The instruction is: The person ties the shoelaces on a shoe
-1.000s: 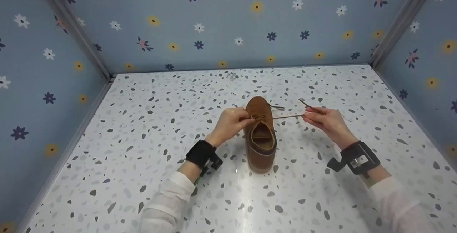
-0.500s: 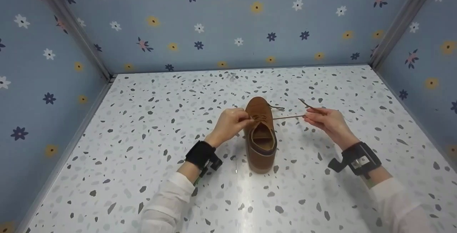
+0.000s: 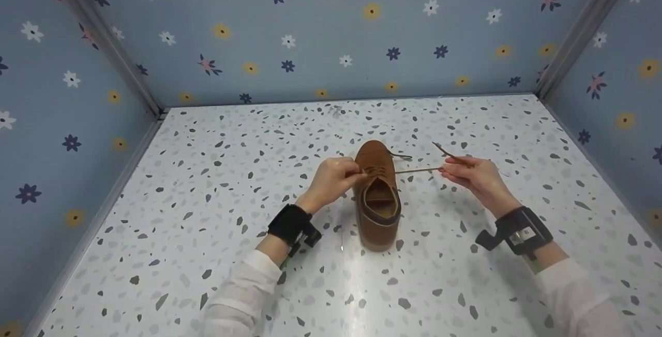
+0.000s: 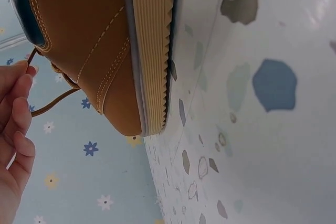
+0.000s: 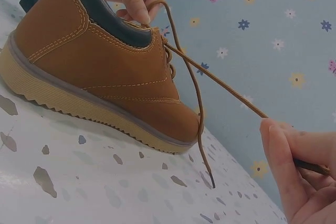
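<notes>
A brown lace-up shoe (image 3: pixel 377 231) stands on its sole, toe pointing away, with a dark padded collar (image 5: pixel 113 22). My left hand (image 3: pixel 336 177) is at the shoe's left side and pinches a brown shoelace (image 4: pixel 31 56) by the top eyelets. From that hand the lace's loose end hangs over the toe in the right wrist view. To the right of the shoe, my right hand (image 3: pixel 476 177) pinches the other shoelace end (image 5: pixel 220 83) between thumb and fingers. That lace runs straight from the shoe to the fingers, and its tip sticks out beyond them.
The shoe stands on a white speckled surface (image 3: pixel 222 264). Blue flower-patterned panels (image 3: pixel 320 27) rise at the back and on both sides. Both wrists wear black straps (image 3: pixel 292 223) with small cameras.
The right hand has shifted very slightly to the right, still holding its lace. The left hand and the shoe stay in place.
</notes>
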`<state>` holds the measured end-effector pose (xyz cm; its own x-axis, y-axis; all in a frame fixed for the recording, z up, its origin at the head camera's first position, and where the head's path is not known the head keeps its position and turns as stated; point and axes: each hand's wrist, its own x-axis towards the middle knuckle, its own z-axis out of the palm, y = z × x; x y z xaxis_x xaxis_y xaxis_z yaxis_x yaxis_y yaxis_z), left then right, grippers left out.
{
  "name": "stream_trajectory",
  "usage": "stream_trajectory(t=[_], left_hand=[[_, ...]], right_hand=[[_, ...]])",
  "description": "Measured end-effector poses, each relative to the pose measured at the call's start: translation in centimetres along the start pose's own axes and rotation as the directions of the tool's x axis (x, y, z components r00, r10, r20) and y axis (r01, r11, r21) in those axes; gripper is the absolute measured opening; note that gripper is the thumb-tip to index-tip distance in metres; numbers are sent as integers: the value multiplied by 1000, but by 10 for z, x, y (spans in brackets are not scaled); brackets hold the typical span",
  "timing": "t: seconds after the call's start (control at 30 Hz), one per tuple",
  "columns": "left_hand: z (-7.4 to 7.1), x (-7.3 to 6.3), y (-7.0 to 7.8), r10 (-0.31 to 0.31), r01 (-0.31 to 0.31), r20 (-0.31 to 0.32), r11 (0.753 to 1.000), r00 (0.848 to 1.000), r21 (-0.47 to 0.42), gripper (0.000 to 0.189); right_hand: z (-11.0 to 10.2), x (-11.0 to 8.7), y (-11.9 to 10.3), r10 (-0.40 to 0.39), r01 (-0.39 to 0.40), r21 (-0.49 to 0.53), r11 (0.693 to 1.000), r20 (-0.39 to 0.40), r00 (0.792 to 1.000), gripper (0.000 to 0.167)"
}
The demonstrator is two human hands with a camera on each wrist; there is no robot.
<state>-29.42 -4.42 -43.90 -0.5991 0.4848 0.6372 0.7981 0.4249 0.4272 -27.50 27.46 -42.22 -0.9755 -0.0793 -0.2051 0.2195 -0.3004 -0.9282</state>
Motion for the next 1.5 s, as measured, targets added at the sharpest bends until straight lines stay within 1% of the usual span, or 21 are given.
stream_trajectory(t=[0.17, 0.37, 0.57, 0.77, 0.93, 1.07, 1.23, 1.33, 1.5], left_hand=[[0, -1, 0, 6, -6, 3, 1000, 1000, 2, 17], [-1, 0, 0, 19, -19, 7, 1000, 1000, 12, 19], [-3, -1, 1, -3, 3, 17, 1000, 1000, 17, 16], [-5, -2, 1, -10, 9, 23, 999, 1000, 41, 15], [-6, -2, 0, -12, 11, 27, 999, 1000, 46, 17], [-6, -3, -1, -7, 6, 27, 999, 1000, 46, 19], [-6, -3, -2, 15, -16, 25, 999, 1000, 51, 17], [-6, -3, -3, 30, -31, 20, 998, 999, 62, 16], [-7, -3, -3, 32, -33, 16, 997, 999, 70, 17]], right_hand=[[0, -1, 0, -6, 6, -17, 1000, -3, 1000, 57], [-1, -1, -1, -10, 10, -15, 1000, -9, 1000, 58], [0, -2, -2, -17, 17, -8, 1000, -3, 1000, 56], [0, -2, -5, -21, 21, -25, 999, -9, 1000, 56], [-1, -2, -5, -17, 17, -6, 1000, -9, 1000, 58], [-2, -3, -5, -18, 18, -11, 1000, -12, 1000, 57], [-3, -3, -5, -28, 27, -73, 997, -12, 1000, 54], [-3, -3, -5, -36, 35, -98, 995, -10, 999, 56], [-3, -2, -6, -28, 28, -78, 997, -4, 1000, 60]])
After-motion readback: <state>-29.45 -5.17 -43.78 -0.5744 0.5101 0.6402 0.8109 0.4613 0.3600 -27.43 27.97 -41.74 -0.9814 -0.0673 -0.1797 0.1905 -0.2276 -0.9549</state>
